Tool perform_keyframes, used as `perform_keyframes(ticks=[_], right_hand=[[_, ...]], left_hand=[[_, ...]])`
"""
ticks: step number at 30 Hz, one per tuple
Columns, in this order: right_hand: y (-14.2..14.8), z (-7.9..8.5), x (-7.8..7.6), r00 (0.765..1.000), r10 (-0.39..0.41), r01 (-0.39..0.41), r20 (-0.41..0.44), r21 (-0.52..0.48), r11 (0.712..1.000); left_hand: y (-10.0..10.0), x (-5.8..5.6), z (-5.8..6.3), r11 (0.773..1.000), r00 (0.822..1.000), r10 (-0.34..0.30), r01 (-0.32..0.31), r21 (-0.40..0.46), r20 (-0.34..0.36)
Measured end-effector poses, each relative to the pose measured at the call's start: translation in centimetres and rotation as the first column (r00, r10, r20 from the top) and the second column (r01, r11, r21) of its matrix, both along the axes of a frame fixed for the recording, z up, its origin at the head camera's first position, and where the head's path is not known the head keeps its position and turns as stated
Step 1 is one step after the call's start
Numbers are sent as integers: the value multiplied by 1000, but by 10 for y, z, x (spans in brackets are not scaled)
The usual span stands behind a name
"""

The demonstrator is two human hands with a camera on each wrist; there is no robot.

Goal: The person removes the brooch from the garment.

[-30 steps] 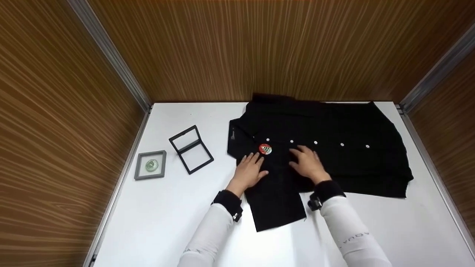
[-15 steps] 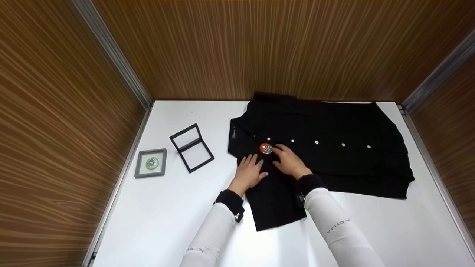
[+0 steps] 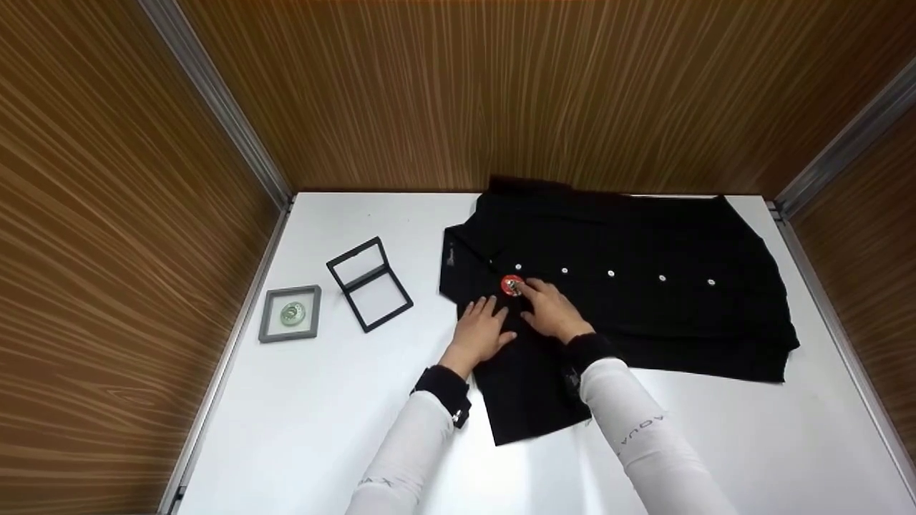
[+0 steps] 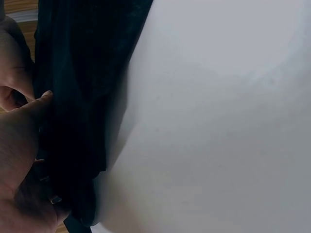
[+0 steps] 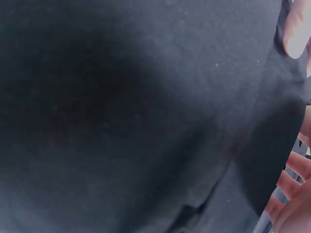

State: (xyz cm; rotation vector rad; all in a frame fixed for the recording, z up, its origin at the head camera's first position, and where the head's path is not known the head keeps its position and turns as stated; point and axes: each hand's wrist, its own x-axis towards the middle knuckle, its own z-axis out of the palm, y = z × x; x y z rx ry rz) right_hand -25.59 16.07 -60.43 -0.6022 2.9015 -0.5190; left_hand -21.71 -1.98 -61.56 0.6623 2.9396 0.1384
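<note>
A black button-up shirt [image 3: 687, 322] lies spread on the white table, collar to the left, its row of white buttons running across it. Near the collar sits a round red badge [image 3: 507, 283] with a picture, partly covered by fingertips. My left hand [image 3: 477, 333] rests with fingers extended on the shirt just below the badge. My right hand [image 3: 552, 312] reaches in from the right, its index fingertip on the badge and its other fingers over the cloth. In the right wrist view, dark shirt cloth [image 5: 121, 97] fills most of the picture.
Left of the shirt stands an opened black frame [image 3: 378, 285] with clear panels. Farther left lies a grey frame [image 3: 315, 312] with a round green piece [image 3: 293, 313] inside. Wood-patterned walls [image 3: 458, 93] enclose the white table [image 3: 300, 422].
My right hand has moved left from the button row to the badge, its fingertip now covering part of it. My left hand stays in the same place on the shirt.
</note>
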Motion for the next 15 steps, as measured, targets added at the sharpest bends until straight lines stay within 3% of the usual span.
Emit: perform_keyframes(ticks=[6, 15], right_hand=[[-5, 2, -5, 1000, 8, -8, 15, 61, 998], [-16, -5, -10, 988, -117, 122, -99, 49, 991]], left_hand=[[-1, 0, 1, 1000, 1000, -8, 8, 5, 0], [0, 0, 2, 1000, 1000, -9, 9, 1, -14]])
